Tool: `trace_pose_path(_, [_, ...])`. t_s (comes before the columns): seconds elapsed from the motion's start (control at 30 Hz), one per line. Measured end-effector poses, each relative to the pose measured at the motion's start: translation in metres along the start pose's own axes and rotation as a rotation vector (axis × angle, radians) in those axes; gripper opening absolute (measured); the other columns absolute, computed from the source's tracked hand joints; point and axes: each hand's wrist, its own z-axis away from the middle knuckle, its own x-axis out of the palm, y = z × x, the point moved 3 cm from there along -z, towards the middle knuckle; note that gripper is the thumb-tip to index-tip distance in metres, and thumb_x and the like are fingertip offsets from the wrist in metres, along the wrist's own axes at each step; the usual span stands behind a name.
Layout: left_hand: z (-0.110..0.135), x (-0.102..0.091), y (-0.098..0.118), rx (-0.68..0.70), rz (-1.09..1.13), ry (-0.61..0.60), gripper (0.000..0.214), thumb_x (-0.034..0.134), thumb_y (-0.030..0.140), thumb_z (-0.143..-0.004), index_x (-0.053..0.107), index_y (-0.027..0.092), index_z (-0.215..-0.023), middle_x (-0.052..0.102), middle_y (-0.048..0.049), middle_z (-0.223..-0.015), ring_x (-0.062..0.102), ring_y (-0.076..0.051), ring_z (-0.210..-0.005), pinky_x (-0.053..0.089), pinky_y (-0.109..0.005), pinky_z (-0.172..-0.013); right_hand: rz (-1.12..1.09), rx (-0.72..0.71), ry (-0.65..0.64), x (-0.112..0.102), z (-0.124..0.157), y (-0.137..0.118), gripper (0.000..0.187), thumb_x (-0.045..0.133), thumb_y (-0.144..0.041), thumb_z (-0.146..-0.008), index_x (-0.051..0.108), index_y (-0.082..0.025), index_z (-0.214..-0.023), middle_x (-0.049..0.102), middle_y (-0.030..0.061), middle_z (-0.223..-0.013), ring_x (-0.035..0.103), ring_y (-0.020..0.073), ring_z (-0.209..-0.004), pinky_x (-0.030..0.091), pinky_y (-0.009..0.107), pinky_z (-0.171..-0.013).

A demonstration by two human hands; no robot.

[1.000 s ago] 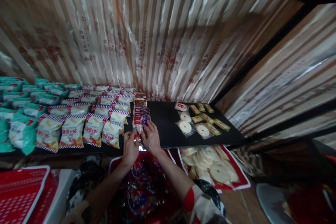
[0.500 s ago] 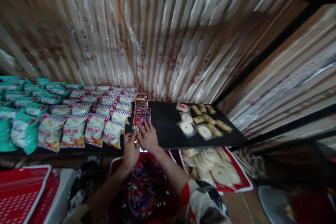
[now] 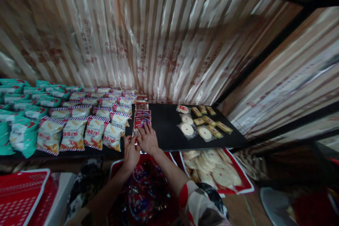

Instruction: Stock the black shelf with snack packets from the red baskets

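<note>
Both my hands rest on a red snack packet (image 3: 140, 122) at the front of a column of like packets on a black shelf (image 3: 166, 127). My left hand (image 3: 131, 152) touches the packet's near left corner with its fingers curled. My right hand (image 3: 148, 139) lies flat on the packet, fingers stretched out. Below my arms sits a red tray (image 3: 144, 187) filled with shiny red packets.
White, red and blue striped bags (image 3: 94, 129) and teal bags (image 3: 18, 127) fill the shelf's left part. Round white cakes (image 3: 187, 129) and yellow bars (image 3: 214, 131) lie at the right. A second red tray of round cakes (image 3: 215, 169) stands below right, a red basket (image 3: 21, 194) lower left.
Both hands have slid a little forward and left along the red packet column. The view has shifted slightly.
</note>
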Motion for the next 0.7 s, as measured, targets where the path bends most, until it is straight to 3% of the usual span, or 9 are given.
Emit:
trace_pose_path(0.23, [0.002, -0.006, 0.008, 0.059, -0.095, 0.008, 0.035, 0.048, 0.008, -0.073, 0.061, 0.009, -0.106, 0.047, -0.0144, -0.111, 0.054, -0.022, -0.096, 0.048, -0.04, -0.091, -0.05, -0.028, 0.066, -0.007, 0.001, 0.0, 0.043, 0.048, -0.033, -0.087, 0.053, -0.022, -0.127, 0.039, 0.0127, -0.143, 0.028, 0.0284, -0.134, 0.029, 0.044, -0.103])
trace_pose_path(0.4, [0.007, -0.023, 0.029, 0.108, -0.202, 0.024, 0.032, 0.05, 0.012, -0.075, 0.062, 0.014, -0.104, 0.048, -0.0129, -0.113, 0.052, -0.024, -0.099, 0.045, -0.044, -0.093, -0.133, -0.055, 0.236, -0.013, 0.013, 0.005, 0.039, 0.047, -0.03, -0.086, 0.057, -0.017, -0.122, 0.045, 0.0136, -0.138, 0.037, 0.0255, -0.129, 0.03, 0.04, -0.104])
trace_pose_path(0.5, [0.022, -0.036, 0.042, 0.213, -0.2, 0.012, 0.031, 0.046, 0.012, -0.079, 0.062, 0.016, -0.105, 0.049, -0.0128, -0.116, 0.048, -0.026, -0.109, 0.042, -0.043, -0.096, -0.254, -0.01, 0.367, -0.016, 0.033, 0.013, 0.034, 0.039, -0.026, -0.089, 0.06, -0.016, -0.113, 0.055, 0.0121, -0.126, 0.047, 0.0212, -0.118, 0.034, 0.036, -0.101])
trace_pose_path(0.6, [0.052, -0.041, 0.04, 0.333, -0.127, -0.099, 0.034, 0.039, 0.008, -0.081, 0.062, 0.019, -0.103, 0.054, -0.0103, -0.114, 0.049, -0.022, -0.109, 0.042, -0.038, -0.097, -0.389, 0.119, 0.498, -0.015, 0.065, 0.025, 0.032, 0.033, -0.028, -0.09, 0.059, -0.016, -0.105, 0.061, 0.011, -0.106, 0.054, 0.0195, -0.102, 0.04, 0.034, -0.093])
trace_pose_path(0.7, [0.09, -0.034, 0.02, 0.34, -0.07, -0.316, 0.035, 0.036, 0.007, -0.08, 0.064, 0.018, -0.098, 0.058, -0.0101, -0.11, 0.053, -0.02, -0.106, 0.045, -0.036, -0.094, -0.5, 0.291, 0.56, -0.002, 0.102, 0.04, 0.031, 0.033, -0.034, -0.09, 0.055, -0.015, -0.101, 0.061, 0.011, -0.097, 0.056, 0.0199, -0.094, 0.043, 0.033, -0.087])
